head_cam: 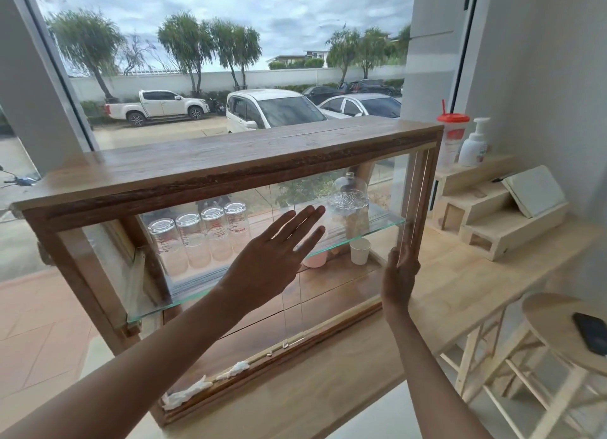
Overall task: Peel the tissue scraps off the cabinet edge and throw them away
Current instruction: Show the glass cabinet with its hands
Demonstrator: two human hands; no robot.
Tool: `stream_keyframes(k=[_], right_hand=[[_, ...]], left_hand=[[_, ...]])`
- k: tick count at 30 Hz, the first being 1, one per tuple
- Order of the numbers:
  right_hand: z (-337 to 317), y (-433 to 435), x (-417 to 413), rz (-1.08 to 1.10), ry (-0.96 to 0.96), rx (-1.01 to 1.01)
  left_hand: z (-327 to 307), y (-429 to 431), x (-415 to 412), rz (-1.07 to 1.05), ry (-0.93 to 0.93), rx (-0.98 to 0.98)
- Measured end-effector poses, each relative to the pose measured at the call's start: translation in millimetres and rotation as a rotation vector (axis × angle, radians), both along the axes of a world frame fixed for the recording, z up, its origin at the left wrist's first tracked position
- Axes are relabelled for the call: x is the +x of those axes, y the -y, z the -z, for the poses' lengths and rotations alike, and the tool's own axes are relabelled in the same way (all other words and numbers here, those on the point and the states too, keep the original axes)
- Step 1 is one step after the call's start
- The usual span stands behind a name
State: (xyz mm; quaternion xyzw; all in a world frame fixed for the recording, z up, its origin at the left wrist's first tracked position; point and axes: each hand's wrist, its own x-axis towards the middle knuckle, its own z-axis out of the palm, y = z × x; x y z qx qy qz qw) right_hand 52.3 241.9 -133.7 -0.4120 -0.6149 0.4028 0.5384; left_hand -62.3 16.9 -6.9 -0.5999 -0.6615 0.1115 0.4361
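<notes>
A wooden display cabinet (230, 162) with glass panes stands on a pale wooden counter. White tissue scraps (185, 394) lie crumpled along its bottom front rail at the left; a second scrap (235, 369) and smaller bits (285, 343) sit further right on the same rail. My left hand (272, 258) is flat with fingers spread against the front glass pane. My right hand (400, 271) grips the right edge of that sliding glass pane (404, 222). Neither hand touches the tissue.
Inside the cabinet are several upturned glasses (197, 228), a glass dome (349, 195), a paper cup (360, 250) and a pink bowl (316, 259). A stepped wooden stand (486, 208), a red-lidded cup (451, 139) and a pump bottle (474, 143) sit at right. A phone (591, 333) lies on a stool.
</notes>
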Motion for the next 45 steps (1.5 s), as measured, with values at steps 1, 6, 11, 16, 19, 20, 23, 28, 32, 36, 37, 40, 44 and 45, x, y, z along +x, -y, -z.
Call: stream_keyframes(k=[1,6,11,16,19,20,23,28,32,36,37,40,44,45], right_hand=[[0,0,-1,-0.004,0.007,0.000],[6,7,-2,-0.051,0.072,-0.034],[9,4,-3,-0.099,0.116,-0.091],[12,3,-3,-0.119,0.154,-0.101],[12,3,-3,-0.117,0.176,-0.098],[14,3,-3,-0.114,0.185,-0.093],[16,6,-4,-0.114,0.207,-0.074],[22,8,-1,-0.127,0.218,-0.036],[21,10,-1,-0.138,0.235,-0.033],[23,15,-4,-0.125,0.275,-0.001],[23,17,-4,-0.122,0.280,-0.005],[22,30,-7,-0.113,0.260,-0.050],[29,64,-19,-0.117,0.187,-0.019],[31,72,-22,-0.120,0.169,-0.024]], left_hand=[[1,0,0,-0.001,0.000,0.002],[-2,5,-1,-0.002,-0.017,0.012],[2,13,-10,-0.020,-0.038,0.006],[5,21,-10,-0.042,-0.058,0.022],[6,27,-10,-0.065,-0.082,0.043],[7,30,-11,-0.071,-0.081,0.044],[9,37,-13,-0.083,-0.076,0.042],[9,48,-14,-0.090,-0.063,0.047],[9,57,-17,-0.100,-0.071,0.053],[9,67,-19,-0.110,-0.047,0.028],[10,70,-19,-0.110,-0.032,0.024],[11,76,-15,-0.106,0.021,0.026],[14,76,-10,-0.097,0.046,0.016],[14,75,-11,-0.092,0.040,0.008]])
